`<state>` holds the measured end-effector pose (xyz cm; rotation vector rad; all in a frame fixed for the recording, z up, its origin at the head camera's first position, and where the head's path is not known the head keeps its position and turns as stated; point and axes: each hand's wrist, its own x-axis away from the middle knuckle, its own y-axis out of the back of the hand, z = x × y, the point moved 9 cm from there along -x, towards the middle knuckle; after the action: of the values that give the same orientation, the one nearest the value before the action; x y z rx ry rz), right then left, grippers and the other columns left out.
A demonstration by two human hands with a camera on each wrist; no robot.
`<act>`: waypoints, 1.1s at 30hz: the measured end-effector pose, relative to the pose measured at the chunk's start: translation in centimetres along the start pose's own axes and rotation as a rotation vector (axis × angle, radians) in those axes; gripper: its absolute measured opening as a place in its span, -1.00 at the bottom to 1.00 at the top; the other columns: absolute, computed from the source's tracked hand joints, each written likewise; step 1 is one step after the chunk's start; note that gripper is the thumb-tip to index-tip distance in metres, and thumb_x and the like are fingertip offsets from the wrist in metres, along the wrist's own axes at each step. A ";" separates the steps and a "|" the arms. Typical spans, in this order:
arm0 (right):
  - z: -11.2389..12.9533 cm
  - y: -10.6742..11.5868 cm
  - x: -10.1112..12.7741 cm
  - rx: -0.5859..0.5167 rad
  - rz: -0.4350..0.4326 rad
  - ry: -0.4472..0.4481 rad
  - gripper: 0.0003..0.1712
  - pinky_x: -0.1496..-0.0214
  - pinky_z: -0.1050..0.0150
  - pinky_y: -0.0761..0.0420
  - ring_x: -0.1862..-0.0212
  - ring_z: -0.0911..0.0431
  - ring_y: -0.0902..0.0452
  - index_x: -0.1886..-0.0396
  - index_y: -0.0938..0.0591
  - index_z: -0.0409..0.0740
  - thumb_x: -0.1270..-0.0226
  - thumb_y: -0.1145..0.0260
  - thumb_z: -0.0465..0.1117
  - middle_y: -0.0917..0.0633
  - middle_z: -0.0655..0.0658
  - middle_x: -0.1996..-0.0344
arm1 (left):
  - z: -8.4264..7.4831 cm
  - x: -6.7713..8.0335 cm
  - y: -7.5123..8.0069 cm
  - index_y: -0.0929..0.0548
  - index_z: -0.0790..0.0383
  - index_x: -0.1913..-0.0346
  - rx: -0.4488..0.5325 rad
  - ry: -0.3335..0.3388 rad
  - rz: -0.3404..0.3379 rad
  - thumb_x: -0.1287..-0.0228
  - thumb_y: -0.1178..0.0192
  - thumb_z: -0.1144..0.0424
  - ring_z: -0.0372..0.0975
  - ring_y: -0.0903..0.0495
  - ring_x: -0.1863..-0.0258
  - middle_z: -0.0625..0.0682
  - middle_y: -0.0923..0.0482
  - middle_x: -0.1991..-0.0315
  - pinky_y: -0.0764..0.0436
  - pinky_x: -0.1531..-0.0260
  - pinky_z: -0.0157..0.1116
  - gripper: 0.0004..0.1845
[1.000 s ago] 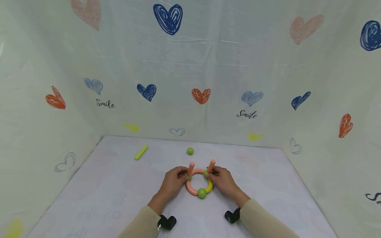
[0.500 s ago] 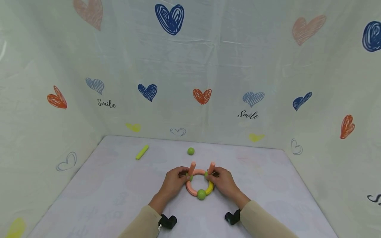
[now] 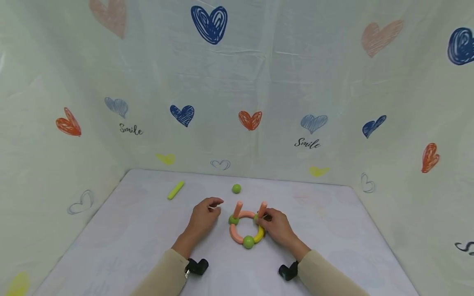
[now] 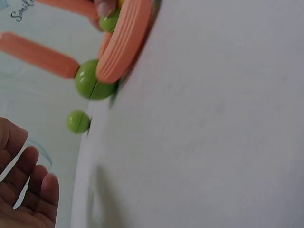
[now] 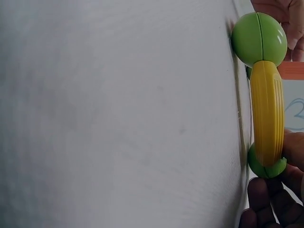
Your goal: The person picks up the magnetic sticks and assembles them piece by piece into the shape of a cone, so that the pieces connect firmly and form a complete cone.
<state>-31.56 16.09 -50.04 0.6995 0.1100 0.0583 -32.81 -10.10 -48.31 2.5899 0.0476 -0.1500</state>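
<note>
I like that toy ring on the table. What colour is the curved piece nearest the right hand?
Yellow: the curved piece is ribbed and joins two green balls, clearest in the right wrist view.

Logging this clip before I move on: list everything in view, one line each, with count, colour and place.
Ring of curved pieces: one, salmon with a yellow arc, table centre.
Green joint balls: three visible, on the ring.
Upright sticks: two, salmon, rising from the ring's far balls.
Loose ball: one, green, beyond the ring.
Loose stick: one, yellow-green, far left of the table.
Table: one, pale cloth.
Backdrop: heart-printed cloth.
Wrist cameras: two, black.
Left hand: off the ring, holding nothing.
Right hand: grip on the ring's right side.
</note>
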 end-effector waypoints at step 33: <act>-0.4 -0.2 0.2 -0.029 0.018 0.002 -0.82 0.20 0.33 -0.57 0.25 0.16 -0.53 0.13 -0.75 -0.07 -0.35 -0.52 -0.14 -0.71 0.00 0.27 | 10.1 -6.4 11.5 -0.57 0.35 -0.34 -0.214 0.135 -0.103 -0.46 -0.27 0.31 0.18 -0.51 -0.24 0.35 -0.59 -0.26 -0.48 -0.26 0.15 -0.55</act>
<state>-31.37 16.23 -50.48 0.6714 0.1049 0.0779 -39.41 -25.19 -50.15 2.3804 0.2332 -0.0065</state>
